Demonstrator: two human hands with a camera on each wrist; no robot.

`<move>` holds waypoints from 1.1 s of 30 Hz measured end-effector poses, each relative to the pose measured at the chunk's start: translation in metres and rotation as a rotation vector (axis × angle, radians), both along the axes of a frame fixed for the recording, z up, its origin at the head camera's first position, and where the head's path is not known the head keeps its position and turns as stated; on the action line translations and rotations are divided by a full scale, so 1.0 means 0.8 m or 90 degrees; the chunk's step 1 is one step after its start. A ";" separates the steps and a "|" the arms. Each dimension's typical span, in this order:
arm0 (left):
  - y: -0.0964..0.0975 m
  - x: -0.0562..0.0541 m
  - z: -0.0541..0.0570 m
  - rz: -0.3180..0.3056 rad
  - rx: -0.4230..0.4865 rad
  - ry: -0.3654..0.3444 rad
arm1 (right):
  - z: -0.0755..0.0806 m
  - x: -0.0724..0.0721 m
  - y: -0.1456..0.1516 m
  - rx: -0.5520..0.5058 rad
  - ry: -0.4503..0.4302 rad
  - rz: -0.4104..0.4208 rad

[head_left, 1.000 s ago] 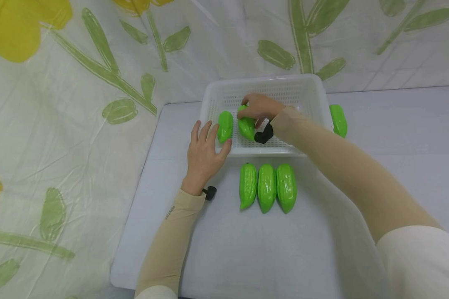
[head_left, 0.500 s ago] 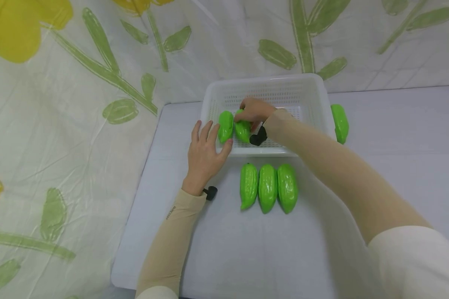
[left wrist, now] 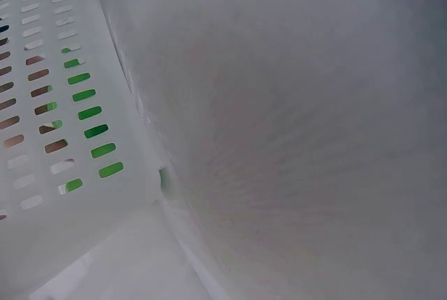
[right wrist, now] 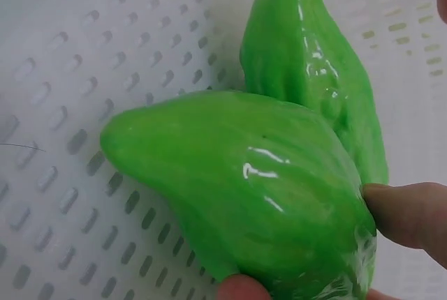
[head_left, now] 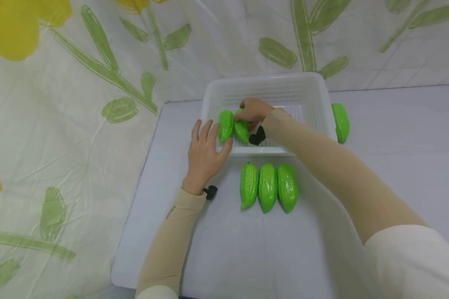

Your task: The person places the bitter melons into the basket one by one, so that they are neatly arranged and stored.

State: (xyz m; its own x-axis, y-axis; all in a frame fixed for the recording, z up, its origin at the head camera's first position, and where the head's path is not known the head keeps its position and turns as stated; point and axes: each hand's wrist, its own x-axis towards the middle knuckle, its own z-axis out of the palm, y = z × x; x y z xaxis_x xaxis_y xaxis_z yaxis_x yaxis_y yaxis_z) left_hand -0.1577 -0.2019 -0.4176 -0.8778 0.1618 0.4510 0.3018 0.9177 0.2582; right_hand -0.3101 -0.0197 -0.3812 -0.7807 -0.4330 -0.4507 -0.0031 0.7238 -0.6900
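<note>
I see the right hand gripping a glossy green, tapered, vegetable-shaped piece inside the white perforated plastic basket, just beside a second piece. The left hand spreads its fingers at the basket's front-left corner. I count four outside: a front trio, one rightward piece.

From above the near side of the white basket, the head camera looks forward and down, well back. The left wrist camera faces the basket's slotted wall from close outside; the right wrist camera peers in closely, sharing the two green fruits inside with the head view.
</note>
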 end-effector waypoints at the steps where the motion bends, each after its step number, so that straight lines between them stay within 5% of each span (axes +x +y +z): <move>1: 0.000 0.000 0.000 -0.001 0.001 0.000 | 0.000 0.001 0.000 -0.003 0.000 0.000; 33: 0.001 0.001 0.001 0.007 0.004 -0.022 | 0.002 0.003 0.000 0.017 0.038 -0.022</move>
